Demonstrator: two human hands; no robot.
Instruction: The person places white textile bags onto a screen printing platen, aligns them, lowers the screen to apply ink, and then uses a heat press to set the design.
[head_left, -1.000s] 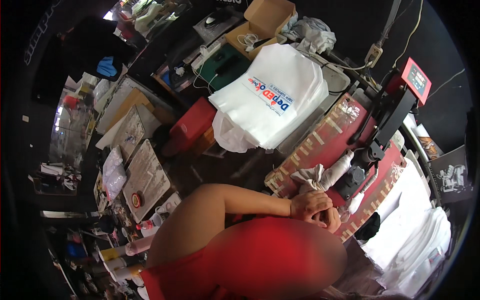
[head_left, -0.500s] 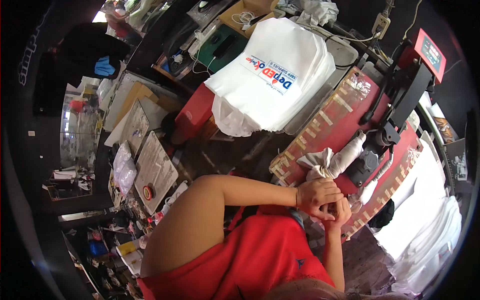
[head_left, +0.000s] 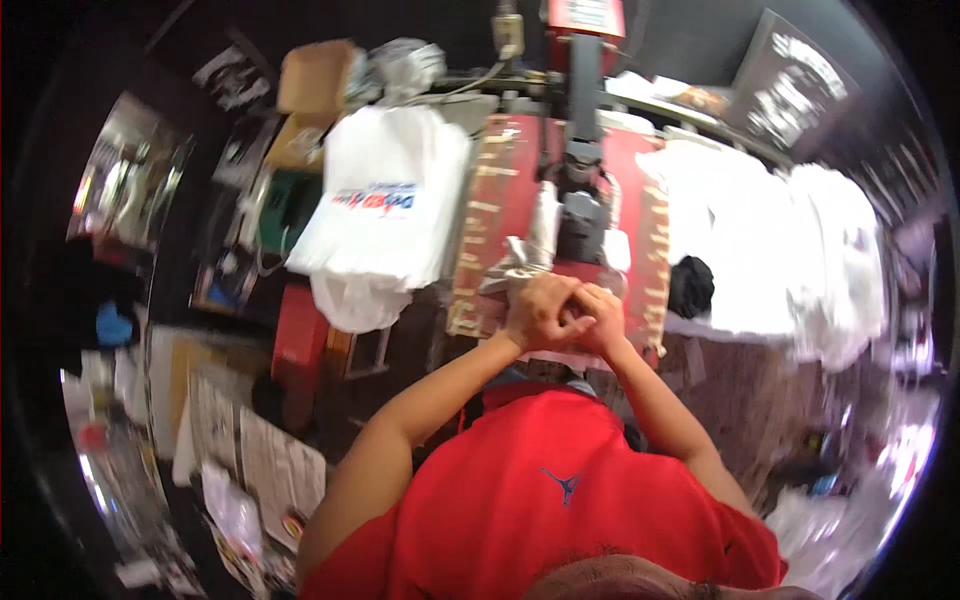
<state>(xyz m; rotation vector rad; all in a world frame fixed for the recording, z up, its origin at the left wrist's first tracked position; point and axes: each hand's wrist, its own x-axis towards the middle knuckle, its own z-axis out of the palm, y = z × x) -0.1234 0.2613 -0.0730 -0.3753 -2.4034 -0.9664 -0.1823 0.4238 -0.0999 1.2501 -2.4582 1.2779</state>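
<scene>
At the near side of a heat press [head_left: 585, 225], my left hand [head_left: 543, 312] and my right hand [head_left: 600, 318] are together, fingers curled and touching. They are at the front of the press's handle, whose left arm is wrapped in pale cloth [head_left: 543, 225] with a loose bunched end. Whether my fingers close round a handle bar is hidden beneath them. Under the press head lies a red board [head_left: 505, 165] with strips of tan tape along its edges. To its left sits a stack of white printed bags [head_left: 385, 200].
On the right, white cloth-like sheets [head_left: 730, 240] cover a surface, with a black bundle [head_left: 690, 287] at their near edge. A red box-like piece [head_left: 300, 325] stands below the bag stack. An open cardboard box [head_left: 305, 90] is at the far left.
My view has turned, so the press now stands upright in front of me and more of the right side shows. My hands stay together at the press's front.
</scene>
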